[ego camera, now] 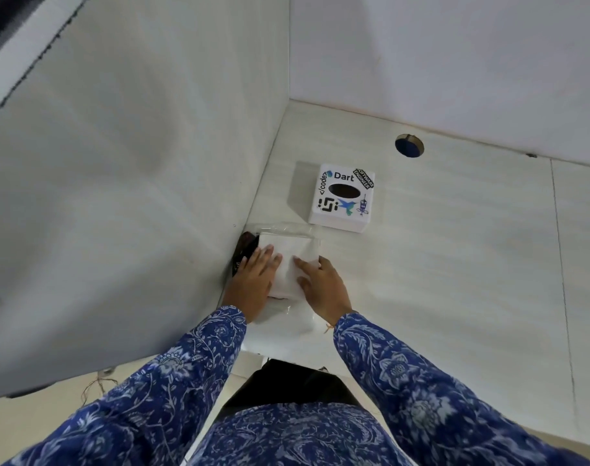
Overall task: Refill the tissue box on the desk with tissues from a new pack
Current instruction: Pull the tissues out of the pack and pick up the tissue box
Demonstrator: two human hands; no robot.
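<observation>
- Near the table's (455, 264) left edge, against the side partition (135, 196), sat the tissue pack (288, 250): white tissues in clear plastic wrap.
- Left hand (253, 280) lay flat on the pack's left half, fingers spread, palm down. Grip not closed around anything, just pressing on top.
- Right hand (324, 285) rested on the pack's right side, fingers extended over the top, thumb along the right edge. Loose hold; couldn't tell whether it was actually pinching the wrap.
- Tissue box (342, 196) stood just beyond the pack, up and to the right, apart from both hands. White, square, covered in stickers, dark oval opening on top; no tissue showed in the slot.
- Dark object (245, 250) was wedged between pack and partition, mostly hidden under the left hand; couldn't identify it.
- Round cable hole (409, 146) sat in the table behind the box, near the back wall.
- Both sleeves (404, 371) were blue floral print.
</observation>
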